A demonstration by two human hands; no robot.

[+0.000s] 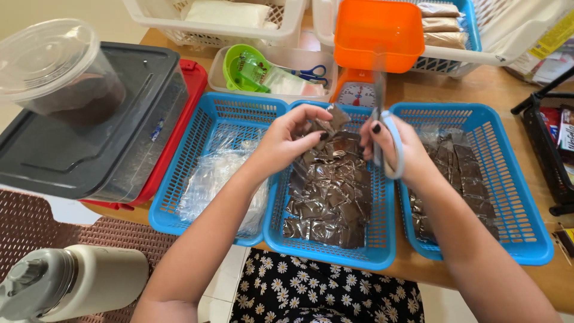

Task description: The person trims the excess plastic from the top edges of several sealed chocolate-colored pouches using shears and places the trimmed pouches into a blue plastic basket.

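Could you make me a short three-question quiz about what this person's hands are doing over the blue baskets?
1. True or false: the right hand holds scissors with pale blue handles.
2. What does the left hand pinch in its fingers?
A. a small dark packet
B. a green scoop
C. a bottle
3. Fill in: the hands work above the ____ of the three blue baskets.

Key:
1. True.
2. A.
3. Middle; that middle basket holds dark packets, the left basket clear plastic bags.
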